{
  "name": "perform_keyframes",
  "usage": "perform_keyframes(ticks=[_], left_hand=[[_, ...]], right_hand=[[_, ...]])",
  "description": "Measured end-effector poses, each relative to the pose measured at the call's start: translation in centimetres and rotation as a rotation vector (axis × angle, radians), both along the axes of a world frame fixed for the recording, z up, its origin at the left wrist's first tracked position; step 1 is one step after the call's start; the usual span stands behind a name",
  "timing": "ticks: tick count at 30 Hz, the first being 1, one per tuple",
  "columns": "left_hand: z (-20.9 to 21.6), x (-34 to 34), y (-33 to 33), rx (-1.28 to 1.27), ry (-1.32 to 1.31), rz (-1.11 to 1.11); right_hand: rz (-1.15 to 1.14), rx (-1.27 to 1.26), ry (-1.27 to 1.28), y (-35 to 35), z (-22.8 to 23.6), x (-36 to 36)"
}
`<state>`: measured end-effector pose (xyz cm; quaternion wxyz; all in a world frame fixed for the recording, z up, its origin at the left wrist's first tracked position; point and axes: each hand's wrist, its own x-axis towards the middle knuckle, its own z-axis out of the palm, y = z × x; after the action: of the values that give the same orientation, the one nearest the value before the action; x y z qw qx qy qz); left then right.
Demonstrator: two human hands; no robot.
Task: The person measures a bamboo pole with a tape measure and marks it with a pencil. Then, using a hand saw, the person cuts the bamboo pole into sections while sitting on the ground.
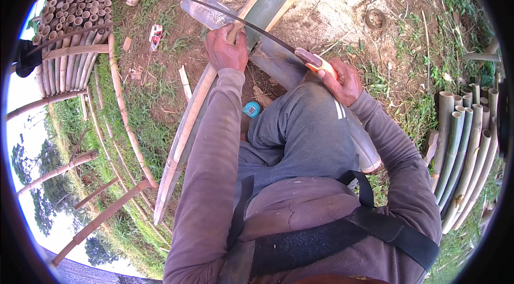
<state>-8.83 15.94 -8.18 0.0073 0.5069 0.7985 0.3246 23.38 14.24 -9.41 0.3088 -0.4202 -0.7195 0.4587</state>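
My left hand (227,51) is closed around a long bamboo piece (191,107) that runs from the lower left to the top centre. In my right hand (345,81) is a handsaw (317,63) with an orange and dark handle. Its thin dark blade lies across the bamboo just beyond my left fingers; whether the teeth are in a cut cannot be made out. Beneath, a thicker bamboo pole (278,64) crosses the other way, passing under my bent knee (305,112). A round turquoise tape measure (251,109) sits beside my leg.
Cut bamboo poles (461,144) are bundled at the right. A bamboo rack (75,48) stacked with many short lengths stands at the upper left, with a bamboo fence (120,107) below it. Sawdust (342,10) and a bamboo ring (375,19) lie on the ground ahead.
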Motion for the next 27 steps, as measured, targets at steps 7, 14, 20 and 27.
perform_keyframes(ticks=[7, 14, 20, 27], left_hand=[[0.2, -0.1, -0.1, -0.010, -0.007, 0.003], [0.8, 0.2, -0.1, -0.061, 0.007, 0.039], [0.7, 0.1, 0.0, -0.069, -0.026, 0.056], [0.8, 0.0, 0.0, -0.076, -0.029, 0.052]], right_hand=[[-0.032, 0.031, 0.003, -1.5, 1.7, 0.4], [-0.170, 0.015, -0.174, -6.8, 2.6, 8.0], [-0.215, -0.019, -0.241, -10.4, 2.3, 12.3], [-0.190, -0.055, -0.223, -10.4, 2.4, 13.4]])
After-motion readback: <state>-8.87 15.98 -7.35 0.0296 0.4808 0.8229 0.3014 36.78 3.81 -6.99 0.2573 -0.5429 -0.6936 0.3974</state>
